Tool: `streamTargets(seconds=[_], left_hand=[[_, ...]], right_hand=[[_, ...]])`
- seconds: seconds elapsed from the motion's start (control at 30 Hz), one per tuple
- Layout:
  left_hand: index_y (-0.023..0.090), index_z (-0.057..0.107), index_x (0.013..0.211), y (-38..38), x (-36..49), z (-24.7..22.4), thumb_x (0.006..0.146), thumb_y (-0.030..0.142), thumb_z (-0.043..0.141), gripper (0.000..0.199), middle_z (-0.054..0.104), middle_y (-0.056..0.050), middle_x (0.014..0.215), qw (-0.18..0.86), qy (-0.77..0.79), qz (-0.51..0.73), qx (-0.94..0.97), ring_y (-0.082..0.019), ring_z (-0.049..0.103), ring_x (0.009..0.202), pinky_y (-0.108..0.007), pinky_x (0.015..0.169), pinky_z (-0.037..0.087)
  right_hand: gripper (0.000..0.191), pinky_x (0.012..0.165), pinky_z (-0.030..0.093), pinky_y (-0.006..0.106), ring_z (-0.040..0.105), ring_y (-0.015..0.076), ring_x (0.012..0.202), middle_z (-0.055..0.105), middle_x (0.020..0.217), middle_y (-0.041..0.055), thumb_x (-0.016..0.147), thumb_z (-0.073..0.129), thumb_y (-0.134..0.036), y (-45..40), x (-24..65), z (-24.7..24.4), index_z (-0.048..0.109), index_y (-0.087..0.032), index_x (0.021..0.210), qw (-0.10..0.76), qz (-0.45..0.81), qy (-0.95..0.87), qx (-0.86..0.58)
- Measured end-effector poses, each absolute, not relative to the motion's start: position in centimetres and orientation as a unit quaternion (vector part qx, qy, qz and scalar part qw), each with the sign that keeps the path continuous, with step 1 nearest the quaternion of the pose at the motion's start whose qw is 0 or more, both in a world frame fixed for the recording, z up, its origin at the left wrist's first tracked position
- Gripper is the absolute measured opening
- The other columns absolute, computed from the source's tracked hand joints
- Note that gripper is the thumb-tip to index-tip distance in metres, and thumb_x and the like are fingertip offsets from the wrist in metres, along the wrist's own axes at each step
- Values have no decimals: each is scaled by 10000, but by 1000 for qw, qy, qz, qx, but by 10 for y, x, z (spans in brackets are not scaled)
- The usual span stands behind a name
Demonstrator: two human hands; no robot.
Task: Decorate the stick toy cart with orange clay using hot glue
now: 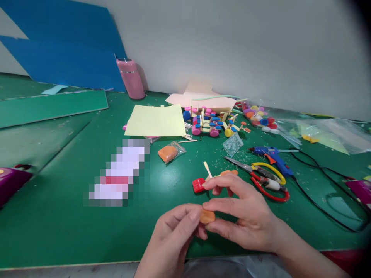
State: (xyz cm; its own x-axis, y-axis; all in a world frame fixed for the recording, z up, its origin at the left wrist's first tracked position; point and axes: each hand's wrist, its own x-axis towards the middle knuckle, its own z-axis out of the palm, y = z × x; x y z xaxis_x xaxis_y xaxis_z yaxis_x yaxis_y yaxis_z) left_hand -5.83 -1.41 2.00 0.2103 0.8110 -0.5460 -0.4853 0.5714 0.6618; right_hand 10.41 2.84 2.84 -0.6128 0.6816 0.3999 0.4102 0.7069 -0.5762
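Note:
A small flat orange clay piece (207, 216) is between my two hands near the table's front edge. My left hand (181, 231) pinches its left end between thumb and fingers. The thumb and index finger of my right hand (242, 214) hold its right side, while the other fingers reach over a red piece (198, 185). Beside that red piece are a light stick (208, 169) and another orange piece (229, 172), partly hidden by my right hand. An orange block in a clear wrapper (168, 153) lies farther back.
Scissors (268, 179) and a blue glue gun (272, 157) with a black cord lie at right. Behind are colourful small models (207, 124), yellow paper (156, 120), a bag of coloured pieces (259, 117) and a pink bottle (131, 79). Blue boards (63, 50) lean at back left.

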Motion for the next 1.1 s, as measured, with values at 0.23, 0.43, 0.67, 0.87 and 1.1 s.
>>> streamTargets(seconds=[0.23, 0.43, 0.67, 0.87, 1.1], left_hand=[[158, 614, 575, -7, -63, 20, 646, 254, 684, 139, 547, 13, 570, 723, 493, 432, 215, -109, 459, 590, -229, 604, 371], [175, 666, 624, 11, -66, 7, 666, 276, 674, 110, 584, 3, 686, 590, 568, 474, 323, -120, 475, 655, -222, 594, 351], [166, 693, 678, 30, -56, -6, 726, 284, 601, 157, 568, -22, 683, 535, 588, 449, 408, -143, 486, 641, -254, 582, 358], [165, 677, 637, 34, -47, -11, 697, 282, 618, 144, 605, -24, 655, 571, 579, 456, 362, -150, 529, 641, -261, 602, 392], [123, 662, 661, 37, -42, -10, 678, 266, 638, 146, 625, -25, 605, 665, 556, 435, 244, -86, 458, 519, -209, 474, 309]], right_hand=[[337, 754, 485, 337, 557, 184, 870, 532, 1155, 93, 749, 635, -356, 32, 109, 33, 607, -196, 1044, 318, 187, -870, -327], [284, 862, 460, 359, 529, 216, 1035, 535, 1136, 71, 771, 560, -164, 55, 133, 21, 592, -229, 1045, 304, 154, -827, -448], [362, 926, 378, 492, 421, 284, 1158, 484, 1232, 95, 737, 599, -272, 66, 136, 2, 573, -225, 1095, 141, 129, -873, -448], [280, 909, 369, 515, 407, 302, 1152, 495, 1218, 92, 711, 636, -295, 70, 126, -1, 623, -233, 984, 169, 118, -880, -427], [181, 913, 353, 523, 389, 304, 1155, 485, 1216, 83, 736, 623, -317, 73, 126, -4, 653, -234, 895, 186, 119, -882, -417]])
